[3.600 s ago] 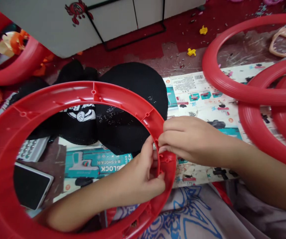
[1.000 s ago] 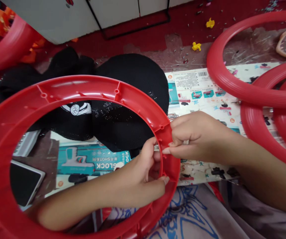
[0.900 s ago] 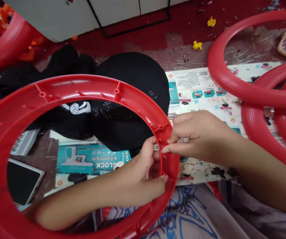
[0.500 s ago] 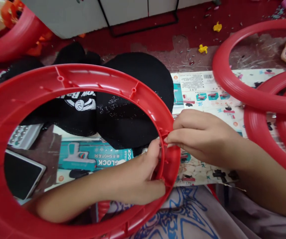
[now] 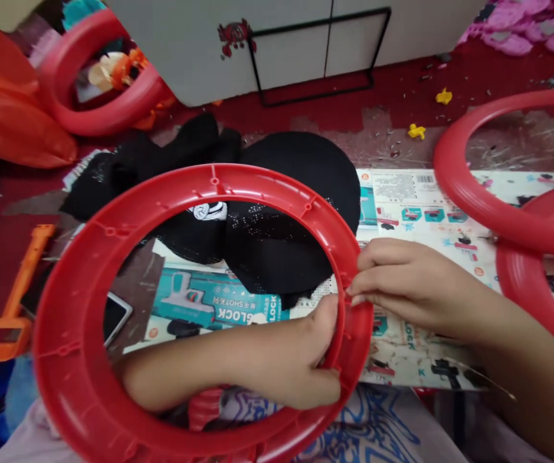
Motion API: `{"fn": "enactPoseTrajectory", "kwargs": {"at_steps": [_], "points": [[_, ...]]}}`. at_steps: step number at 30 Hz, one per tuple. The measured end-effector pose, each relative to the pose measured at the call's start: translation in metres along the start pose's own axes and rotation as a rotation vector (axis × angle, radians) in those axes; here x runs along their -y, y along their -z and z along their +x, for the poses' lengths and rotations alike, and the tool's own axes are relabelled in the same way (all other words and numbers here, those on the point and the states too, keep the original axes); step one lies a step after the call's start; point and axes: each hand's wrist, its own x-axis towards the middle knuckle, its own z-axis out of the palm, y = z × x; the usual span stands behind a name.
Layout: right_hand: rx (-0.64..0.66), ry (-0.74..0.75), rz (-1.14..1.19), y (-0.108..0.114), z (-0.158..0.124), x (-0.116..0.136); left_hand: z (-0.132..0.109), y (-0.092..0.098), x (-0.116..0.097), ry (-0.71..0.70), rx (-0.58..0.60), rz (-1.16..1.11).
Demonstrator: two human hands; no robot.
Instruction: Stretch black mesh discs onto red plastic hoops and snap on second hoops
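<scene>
A large red plastic ring [image 5: 78, 283] with its ribbed hollow side up fills the middle of the view, held over my lap. My left hand [image 5: 300, 360] reaches through the ring's opening and grips its inner rim at the right side. My right hand [image 5: 402, 283] pinches the same stretch of rim from outside, fingertips pressed together on the edge. Whether a small piece sits between those fingertips cannot be made out.
More red rings [image 5: 489, 206] lie stacked at the right, another red ring [image 5: 88, 116] at the far left. Black mesh fabric [image 5: 281, 193], flattened printed toy boxes [image 5: 416, 212], a phone [image 5: 115, 315], an orange tool [image 5: 13, 302] and small yellow pieces [image 5: 416, 132] lie on the red floor. A white cabinet [image 5: 277, 45] stands behind.
The view has pulled back and tilted up, so the whole ring now shows smaller. The ring has turned a little in my hands. Both hands stay on its right rim.
</scene>
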Motion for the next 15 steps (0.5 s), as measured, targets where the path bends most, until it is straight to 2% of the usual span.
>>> {"fn": "enactPoseTrajectory", "kwargs": {"at_steps": [3,8,12,15], "points": [[0.024,0.013,0.006,0.003,0.000,0.000,0.003,0.002,-0.002,0.041,0.073,0.000],[-0.001,0.071,-0.072,0.004,-0.003,0.005,0.010,0.002,-0.002,0.102,0.132,0.074],[0.005,-0.004,-0.053,-0.005,-0.010,-0.004,0.014,0.000,0.005,0.043,0.071,0.095],[0.009,-0.060,-0.060,-0.013,-0.030,-0.028,0.017,0.000,0.008,-0.044,0.040,0.090]]}}
